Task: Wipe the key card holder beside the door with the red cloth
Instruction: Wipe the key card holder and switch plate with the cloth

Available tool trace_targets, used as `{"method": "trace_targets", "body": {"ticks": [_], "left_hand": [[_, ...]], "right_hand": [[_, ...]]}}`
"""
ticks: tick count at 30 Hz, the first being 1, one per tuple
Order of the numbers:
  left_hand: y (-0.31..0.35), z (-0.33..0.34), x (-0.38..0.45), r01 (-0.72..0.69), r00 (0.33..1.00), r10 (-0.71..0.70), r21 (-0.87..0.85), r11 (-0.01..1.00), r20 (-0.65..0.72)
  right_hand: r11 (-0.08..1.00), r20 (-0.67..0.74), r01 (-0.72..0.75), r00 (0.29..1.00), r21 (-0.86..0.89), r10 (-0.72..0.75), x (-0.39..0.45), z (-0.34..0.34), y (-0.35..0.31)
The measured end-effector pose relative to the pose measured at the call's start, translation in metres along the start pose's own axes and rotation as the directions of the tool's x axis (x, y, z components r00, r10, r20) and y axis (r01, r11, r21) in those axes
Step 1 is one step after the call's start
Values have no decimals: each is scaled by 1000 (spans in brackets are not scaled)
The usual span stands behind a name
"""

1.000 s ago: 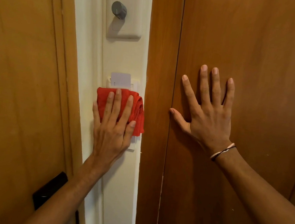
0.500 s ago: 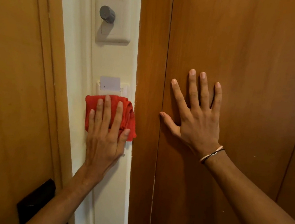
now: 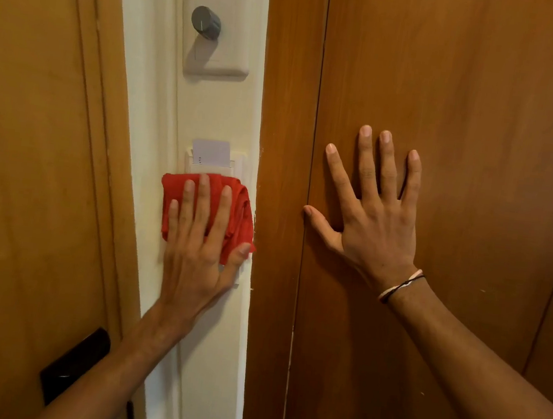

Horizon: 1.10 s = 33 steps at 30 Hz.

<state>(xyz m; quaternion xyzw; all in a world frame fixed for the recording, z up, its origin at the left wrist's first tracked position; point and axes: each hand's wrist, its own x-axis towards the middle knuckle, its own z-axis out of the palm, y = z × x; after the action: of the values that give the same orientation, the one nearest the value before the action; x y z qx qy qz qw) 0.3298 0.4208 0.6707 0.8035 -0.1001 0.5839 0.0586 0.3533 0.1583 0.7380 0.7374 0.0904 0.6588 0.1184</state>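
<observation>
The white key card holder (image 3: 235, 165) is fixed on a narrow cream wall strip, with a pale card (image 3: 211, 152) standing in its top slot. A folded red cloth (image 3: 238, 212) covers the holder's lower part. My left hand (image 3: 199, 252) lies flat on the cloth, fingers straight and pointing up, pressing it against the holder. My right hand (image 3: 373, 220) rests flat with spread fingers on the brown wooden panel (image 3: 484, 129) to the right, holding nothing. Only the holder's top edge and bottom right corner show.
A white plate with a grey round knob (image 3: 205, 24) sits on the wall above the holder. A wooden door (image 3: 27, 146) with a black lock plate (image 3: 74, 365) stands at the left. A wooden frame post (image 3: 284, 141) borders the wall strip on the right.
My left hand has slid the red cloth a little down the holder, baring more of its top edge below the card. My right hand stays flat on the panel.
</observation>
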Motion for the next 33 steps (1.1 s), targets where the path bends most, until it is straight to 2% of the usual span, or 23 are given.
{"method": "trace_targets", "body": {"ticks": [4,11,17,21,27,33], "left_hand": [[13,5,-28,-88,994,86,24,996,68],[1,5,-26,-92,995,91,25,995,38],[-13,9,-22,-19,999,17,-77,997,-27],[-13,6,-17,152,987,-161,-247,957,-15],[-16,-3,-6,155,985,-175,-395,906,-14],[-24,-10,57,170,973,-217,-405,898,-75]], "right_hand": [[1000,7,1,1000,-9,0,-1,-1,0],[1000,14,-1,1000,-15,1,0,-3,1],[1000,1,-2,1000,-11,2,-1,-1,1],[1000,-1,-3,1000,-10,3,-1,0,0],[1000,5,-4,1000,-19,4,-1,-1,0],[1000,10,-9,1000,-18,9,0,-4,-1]]}}
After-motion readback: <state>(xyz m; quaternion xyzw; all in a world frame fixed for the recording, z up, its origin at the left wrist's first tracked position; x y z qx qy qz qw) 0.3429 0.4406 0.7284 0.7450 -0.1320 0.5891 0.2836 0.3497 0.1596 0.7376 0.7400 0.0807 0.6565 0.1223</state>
